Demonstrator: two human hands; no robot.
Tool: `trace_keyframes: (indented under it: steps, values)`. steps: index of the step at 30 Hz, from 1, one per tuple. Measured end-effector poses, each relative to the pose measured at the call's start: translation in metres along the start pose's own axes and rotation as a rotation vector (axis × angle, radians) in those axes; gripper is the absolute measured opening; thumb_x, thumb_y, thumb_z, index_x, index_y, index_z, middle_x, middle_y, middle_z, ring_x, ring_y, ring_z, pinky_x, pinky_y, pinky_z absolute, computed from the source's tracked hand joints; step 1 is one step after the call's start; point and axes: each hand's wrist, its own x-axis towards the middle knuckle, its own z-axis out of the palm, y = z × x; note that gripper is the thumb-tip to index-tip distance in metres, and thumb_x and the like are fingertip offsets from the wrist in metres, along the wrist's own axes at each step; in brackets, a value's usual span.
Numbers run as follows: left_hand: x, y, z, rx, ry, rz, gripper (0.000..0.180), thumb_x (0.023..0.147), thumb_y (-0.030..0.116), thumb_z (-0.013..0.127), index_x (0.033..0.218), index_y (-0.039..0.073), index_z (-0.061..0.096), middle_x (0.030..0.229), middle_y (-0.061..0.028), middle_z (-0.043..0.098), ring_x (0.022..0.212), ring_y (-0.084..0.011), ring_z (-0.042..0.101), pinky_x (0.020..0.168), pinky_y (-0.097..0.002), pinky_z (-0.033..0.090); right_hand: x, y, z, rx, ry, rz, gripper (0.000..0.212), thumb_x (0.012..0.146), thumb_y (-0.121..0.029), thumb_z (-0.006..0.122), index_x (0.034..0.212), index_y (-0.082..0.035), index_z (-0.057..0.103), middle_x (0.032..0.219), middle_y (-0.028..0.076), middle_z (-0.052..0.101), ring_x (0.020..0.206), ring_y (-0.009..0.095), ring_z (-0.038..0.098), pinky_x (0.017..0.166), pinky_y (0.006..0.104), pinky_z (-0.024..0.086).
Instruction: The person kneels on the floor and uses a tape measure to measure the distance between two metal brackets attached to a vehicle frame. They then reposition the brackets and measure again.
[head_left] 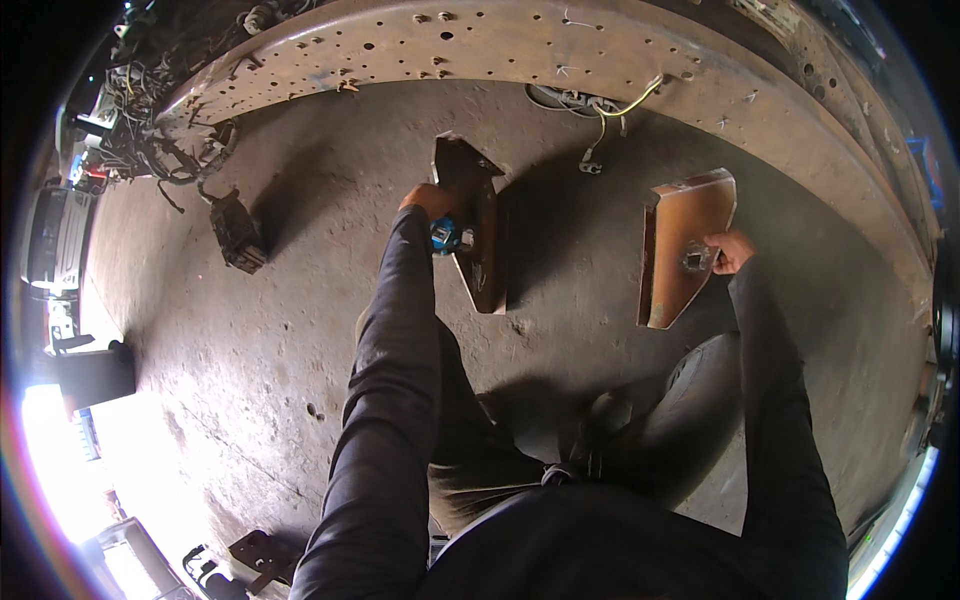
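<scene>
Dark trousers and a shoe fill the lower middle of the view, nearest the camera, with both black sleeves rising from the bottom edge over a dusty concrete floor.

At about 12 o'clock from the knees, the left hand rests against the left edge of a dark metal plate that stands on edge on the floor. Its fingers curl shut around the plate's rim, and a small blue object sits just below the hand, touching the plate; what it is cannot be told.

At about 2 o'clock, the right hand holds a second plate, rusty brown, tilted so its broad face shows. These fingers are closed on the plate's right edge, beside a small dark square fitting on its face. The two plates stand well apart, the shadowed floor between them.

Beyond both, from 10 to 2 o'clock, runs a long rusty steel beam drilled with many holes. A yellow wire and grey cables hang from its underside near 1 o'clock. At 10 o'clock a tangle of black wiring spills down, and a dark boxy part lies on the floor just below it.
</scene>
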Motion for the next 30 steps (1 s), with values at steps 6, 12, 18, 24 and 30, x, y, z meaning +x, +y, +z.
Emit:
trace_keyframes:
  steps: [6, 12, 18, 24, 30]
  values:
    - [0.026, -0.077, 0.059, 0.296, 0.024, 0.057, 0.048, 0.086, 0.054, 0.066, 0.117, 0.018, 0.076, 0.12, -0.0133, 0.073, 0.115, -0.0299, 0.069, 0.095, -0.0437, 0.055, 0.031, 0.054, -0.017, 0.185, 0.35, 0.135, 0.053, 0.087, -0.029, 0.073, 0.132, -0.012, 0.053, 0.131, 0.018, 0.051, 0.117, 0.035, 0.052, 0.095, 0.0562, 0.05]
    - [0.059, -0.107, 0.102, 0.222, -0.006, 0.004, 0.045, 0.09, 0.051, 0.063, 0.119, 0.019, 0.075, 0.122, -0.0085, 0.073, 0.115, -0.029, 0.069, 0.095, -0.044, 0.056, 0.034, 0.057, -0.01, 0.226, 0.375, 0.198, 0.07, 0.086, -0.029, 0.073, 0.146, -0.01, 0.043, 0.145, 0.023, 0.041, 0.129, 0.042, 0.044, 0.104, 0.0615, 0.044]
    - [0.09, -0.138, 0.14, 0.137, -0.05, -0.049, 0.043, 0.09, 0.051, 0.064, 0.119, 0.022, 0.075, 0.126, -0.0081, 0.071, 0.118, -0.0299, 0.068, 0.097, -0.0433, 0.055, 0.04, 0.067, -0.017, 0.199, 0.294, 0.204, 0.068, 0.09, -0.028, 0.069, 0.148, -0.01, 0.039, 0.148, 0.024, 0.039, 0.132, 0.043, 0.043, 0.104, 0.0626, 0.045]
    - [0.084, -0.131, 0.14, 0.139, -0.102, 0.0, 0.04, 0.09, 0.047, 0.065, 0.12, 0.021, 0.075, 0.129, -0.009, 0.07, 0.122, -0.0301, 0.065, 0.097, -0.0453, 0.055, 0.048, 0.066, -0.014, 0.24, 0.26, 0.247, 0.08, 0.093, -0.026, 0.066, 0.157, -0.004, 0.023, 0.161, 0.028, 0.025, 0.14, 0.048, 0.038, 0.109, 0.064, 0.041]
    - [0.049, -0.098, 0.108, 0.214, -0.175, -0.062, 0.038, 0.091, 0.041, 0.066, 0.119, 0.017, 0.075, 0.128, -0.0094, 0.07, 0.118, -0.0311, 0.067, 0.097, -0.0453, 0.055, 0.084, 0.093, -0.041, 0.171, 0.192, 0.234, 0.08, 0.091, -0.031, 0.068, 0.151, 0.004, 0.03, 0.152, 0.027, 0.035, 0.13, 0.048, 0.046, 0.103, 0.0636, 0.045]
